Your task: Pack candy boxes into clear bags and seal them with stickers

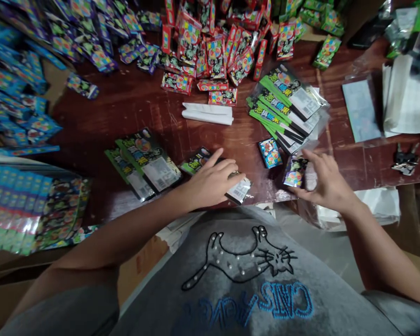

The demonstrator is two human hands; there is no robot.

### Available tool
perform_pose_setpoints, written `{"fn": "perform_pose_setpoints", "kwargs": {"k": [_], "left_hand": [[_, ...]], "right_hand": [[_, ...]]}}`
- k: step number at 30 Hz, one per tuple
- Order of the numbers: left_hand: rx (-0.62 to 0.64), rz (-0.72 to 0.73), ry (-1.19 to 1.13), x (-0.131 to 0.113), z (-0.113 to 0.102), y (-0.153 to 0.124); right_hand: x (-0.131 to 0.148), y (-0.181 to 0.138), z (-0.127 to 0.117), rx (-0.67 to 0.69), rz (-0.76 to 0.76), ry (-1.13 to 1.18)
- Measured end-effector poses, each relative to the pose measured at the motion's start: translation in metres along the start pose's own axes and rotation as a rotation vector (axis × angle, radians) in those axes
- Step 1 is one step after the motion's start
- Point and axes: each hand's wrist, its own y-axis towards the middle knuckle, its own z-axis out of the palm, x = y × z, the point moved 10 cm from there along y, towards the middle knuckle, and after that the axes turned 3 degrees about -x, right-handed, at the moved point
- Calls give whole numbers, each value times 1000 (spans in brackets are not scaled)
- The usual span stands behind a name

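My left hand (213,182) lies with fingers outstretched on a flat black and green packet (240,190), covering its middle. To its left are two overlapping packets (154,165) of the same kind. My right hand (324,179) grips a small purple box (295,171) between thumb and fingers at the table's front edge. Just left of that box stands a small blue box (270,153), apart from my fingers. Above them a fanned stack of black and green packets (287,107) with clear wrapping lies on the table.
Red boxes (215,56) are heaped at the back, purple boxes (98,51) and blue boxes (21,93) to the left, green boxes (327,51) at back right. A folded white paper (207,114) lies mid-table. Keys (405,159) rest at right. Filled packs (31,205) sit at lower left.
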Motion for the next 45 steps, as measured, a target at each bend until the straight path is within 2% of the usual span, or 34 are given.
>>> {"fn": "perform_pose_setpoints", "kwargs": {"k": [2,5,9,12,14,16,19,21,23,27,29,33,38,42,45], "left_hand": [[-27,-106,58,3,2,-3],[-10,-184,86,-2,8,-16],[45,-198,30,-10,14,-31],[61,-190,-9,-14,12,-40],[52,-203,-5,-16,8,-42],[-11,-320,30,-10,-3,-42],[-160,-594,90,9,-22,-45],[-193,-676,96,15,-22,-44],[-180,-682,74,18,-11,-41],[-204,-669,41,24,6,-41],[-239,-650,44,24,8,-41],[-314,-640,44,26,6,-42],[-318,-541,-33,24,12,-37],[-315,-556,-42,29,13,-37],[-289,-556,-55,31,14,-35]], "right_hand": [[-1,9,-15,15,-33,35],[-15,28,-18,89,-92,-73],[-32,59,5,205,-207,-174],[-20,74,28,267,-328,-107],[-5,81,38,228,-383,-65],[10,84,49,170,-421,-42],[28,83,71,156,-476,-36],[32,82,81,140,-486,-36],[33,83,81,84,-487,-34],[37,83,57,-141,-441,-31],[44,82,51,-172,-422,-19],[67,77,62,-24,-511,63],[82,70,74,73,-632,208],[65,70,79,176,-574,244],[45,72,72,215,-501,248]]}}
